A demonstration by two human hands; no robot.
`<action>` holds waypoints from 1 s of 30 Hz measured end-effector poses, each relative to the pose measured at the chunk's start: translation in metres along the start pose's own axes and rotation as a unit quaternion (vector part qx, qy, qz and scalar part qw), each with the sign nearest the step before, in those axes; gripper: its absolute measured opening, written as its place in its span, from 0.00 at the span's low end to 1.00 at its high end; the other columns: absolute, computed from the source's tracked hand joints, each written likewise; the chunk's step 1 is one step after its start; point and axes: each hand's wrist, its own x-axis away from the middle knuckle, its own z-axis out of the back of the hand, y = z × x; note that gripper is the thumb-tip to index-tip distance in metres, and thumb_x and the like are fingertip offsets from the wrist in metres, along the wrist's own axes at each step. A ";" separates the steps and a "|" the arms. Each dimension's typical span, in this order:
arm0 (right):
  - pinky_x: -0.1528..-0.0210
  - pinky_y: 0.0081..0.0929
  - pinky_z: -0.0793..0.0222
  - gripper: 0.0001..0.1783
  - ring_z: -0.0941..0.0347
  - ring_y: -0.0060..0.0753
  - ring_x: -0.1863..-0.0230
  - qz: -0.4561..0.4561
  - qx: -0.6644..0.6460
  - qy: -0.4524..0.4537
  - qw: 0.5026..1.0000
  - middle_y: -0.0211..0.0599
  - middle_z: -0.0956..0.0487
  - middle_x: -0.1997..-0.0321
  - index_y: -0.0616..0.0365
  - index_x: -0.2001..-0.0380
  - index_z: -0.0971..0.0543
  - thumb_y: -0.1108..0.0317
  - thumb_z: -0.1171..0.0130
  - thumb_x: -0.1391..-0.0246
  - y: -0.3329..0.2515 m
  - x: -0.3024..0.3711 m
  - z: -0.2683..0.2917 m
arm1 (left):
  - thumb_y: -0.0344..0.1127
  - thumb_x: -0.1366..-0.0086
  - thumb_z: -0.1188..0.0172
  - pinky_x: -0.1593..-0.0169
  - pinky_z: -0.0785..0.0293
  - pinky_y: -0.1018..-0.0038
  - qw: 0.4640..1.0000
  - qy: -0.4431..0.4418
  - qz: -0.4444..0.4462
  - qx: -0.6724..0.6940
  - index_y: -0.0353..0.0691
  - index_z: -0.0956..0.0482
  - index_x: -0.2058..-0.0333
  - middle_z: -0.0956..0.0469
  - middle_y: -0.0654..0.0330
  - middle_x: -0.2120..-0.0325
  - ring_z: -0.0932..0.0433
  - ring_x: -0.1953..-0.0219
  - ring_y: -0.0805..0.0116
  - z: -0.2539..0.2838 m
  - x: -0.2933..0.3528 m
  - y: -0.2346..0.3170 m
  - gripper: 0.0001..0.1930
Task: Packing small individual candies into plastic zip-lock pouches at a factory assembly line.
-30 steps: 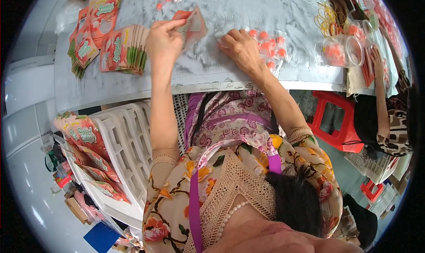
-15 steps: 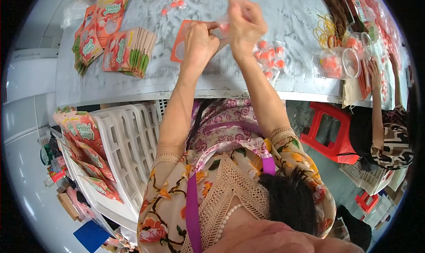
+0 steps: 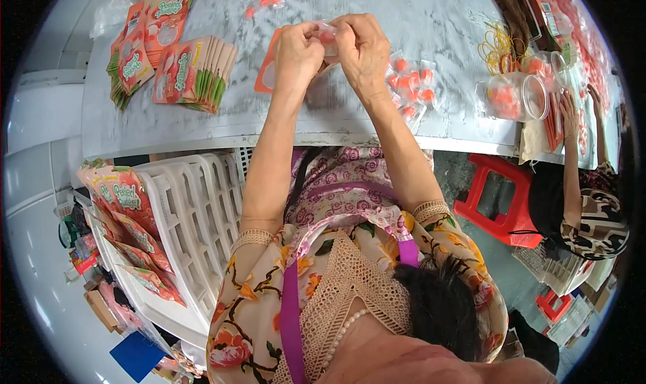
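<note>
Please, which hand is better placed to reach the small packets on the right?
Probably the right hand: it is beside the packets, while the left hand is farther away. Both pinch a wrapper.

Red stool on grey floor

Rounded pale-green lettering runs across the pink pouches fanned on my left — and lettering marks the red pouches lower down.
</note>
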 end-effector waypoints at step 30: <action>0.37 0.42 0.40 0.34 0.38 0.51 0.36 0.103 0.250 -0.129 0.954 0.45 0.32 0.37 0.52 0.44 0.26 0.50 0.33 0.53 0.038 0.059 0.134 | 0.32 0.37 0.42 0.79 0.38 0.80 0.982 0.094 -0.161 0.042 0.32 0.18 0.62 0.23 0.64 0.80 0.29 0.81 0.80 0.056 0.019 0.054 0.10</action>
